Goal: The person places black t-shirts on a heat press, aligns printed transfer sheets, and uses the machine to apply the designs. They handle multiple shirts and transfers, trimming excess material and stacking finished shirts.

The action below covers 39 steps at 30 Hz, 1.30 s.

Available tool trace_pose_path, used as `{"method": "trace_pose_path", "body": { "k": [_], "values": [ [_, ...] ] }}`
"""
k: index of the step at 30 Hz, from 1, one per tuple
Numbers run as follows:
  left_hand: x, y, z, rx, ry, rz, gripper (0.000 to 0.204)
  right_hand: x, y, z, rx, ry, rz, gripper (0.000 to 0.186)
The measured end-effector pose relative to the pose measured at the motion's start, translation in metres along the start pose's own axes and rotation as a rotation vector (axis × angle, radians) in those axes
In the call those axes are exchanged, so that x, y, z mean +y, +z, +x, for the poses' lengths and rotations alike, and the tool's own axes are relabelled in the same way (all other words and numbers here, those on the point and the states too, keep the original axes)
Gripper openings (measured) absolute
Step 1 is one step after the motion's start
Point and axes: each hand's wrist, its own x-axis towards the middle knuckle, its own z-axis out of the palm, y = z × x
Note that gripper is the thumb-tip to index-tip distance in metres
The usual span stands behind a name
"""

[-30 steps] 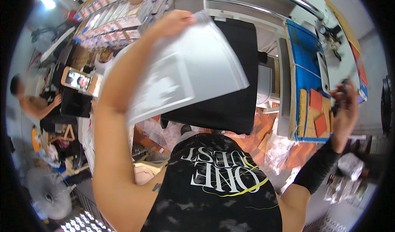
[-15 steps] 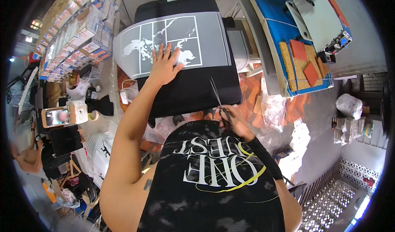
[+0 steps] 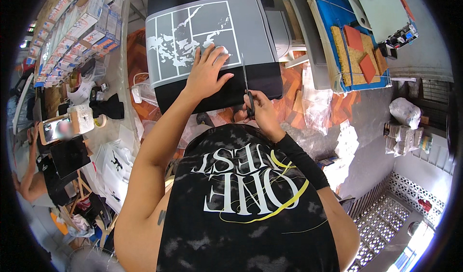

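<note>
A grey sheet with white line boxes and blotchy white shapes (image 3: 164,28) lies across a black padded surface (image 3: 263,79) in front of me. My left hand (image 3: 207,76) rests on the sheet's near edge, fingers spread, palm over the black surface. In my right hand (image 3: 260,110) is a pair of black-handled scissors (image 3: 244,74), my fingers wrapped round the handles. Their blades point away from me and reach over the sheet's near edge, right of my left hand. Whether the blades touch the sheet I cannot tell.
At left, stacked cartons (image 3: 96,23) stand near a bench with a phone in a holder (image 3: 57,128) and a dark screen (image 3: 71,155). Another person's arm (image 3: 32,175) shows far left. A blue table with orange blocks (image 3: 353,39) stands right; clear plastic (image 3: 316,98) lies on the floor.
The scissors have moved forward and left, so their blades now overlap the sheet's near edge. My left hand has shifted slightly toward that edge. The whole view has shifted a little.
</note>
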Motion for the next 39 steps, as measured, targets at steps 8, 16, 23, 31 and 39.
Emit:
{"method": "trace_pose_path", "body": {
  "k": [8, 16, 23, 31, 39],
  "values": [
    [0.001, 0.002, 0.001, 0.051, 0.005, -0.013, 0.051, -0.004, -0.002, 0.005, -0.01, -0.009, -0.002, 0.044],
    [0.004, 0.012, 0.027, 0.146, 0.256, -0.073, 0.025, -0.023, 0.0, 0.001, 0.008, 0.029, -0.076, 0.037],
    [0.013, 0.006, 0.02, 0.232, 0.258, -0.188, 0.025, -0.043, 0.013, 0.02, 0.047, -0.005, -0.086, 0.033],
    [0.027, -0.021, 0.014, 0.286, 0.257, -0.215, 0.022, -0.055, 0.02, 0.045, 0.069, -0.094, -0.087, 0.028],
    [0.042, -0.039, 0.004, 0.328, 0.237, -0.225, 0.019, -0.067, 0.022, 0.07, 0.08, -0.049, -0.044, 0.024]
  ]
}}
